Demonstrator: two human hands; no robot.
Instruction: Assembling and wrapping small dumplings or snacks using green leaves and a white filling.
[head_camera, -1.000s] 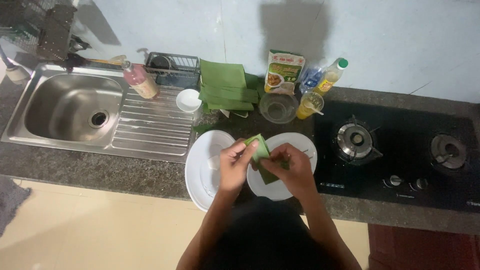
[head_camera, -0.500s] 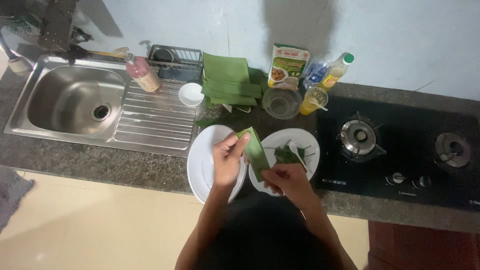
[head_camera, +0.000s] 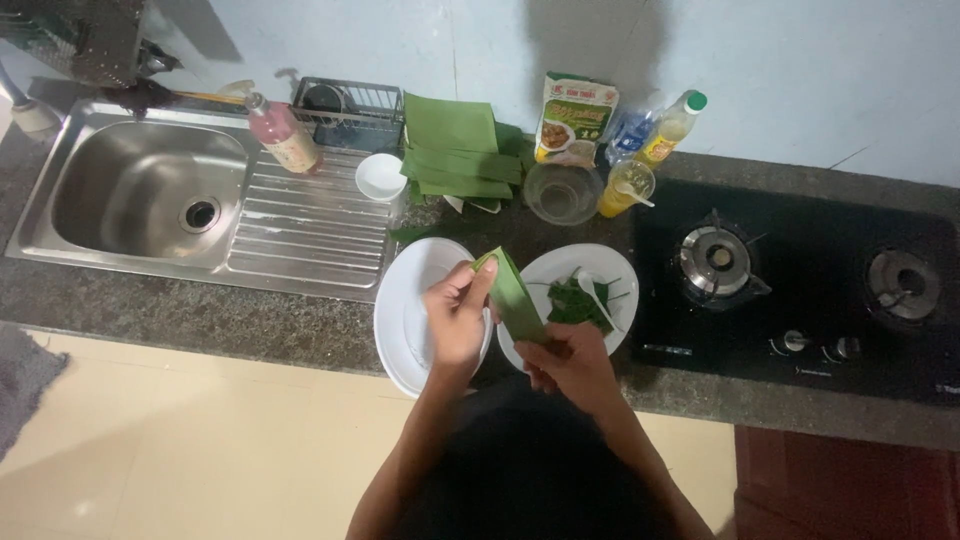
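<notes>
Dark stone counter (head_camera: 150, 315), pale wall (head_camera: 800, 60), cream tiled floor (head_camera: 200, 450)

Left hand (head_camera: 457, 318): raised, fingers curled, pinching shut.
Right hand (head_camera: 570, 362): lower, close beside, fingers closed.
Forearms: bare, angled inward.

Brushed steel sink (head_camera: 140, 190), glossy plates (head_camera: 420, 290), speckled stone ctr (head_camera: 250, 320)

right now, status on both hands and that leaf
Left hand and right hand grip folded green leaf strip. Held above two white plates. Nothing blocking.
</notes>
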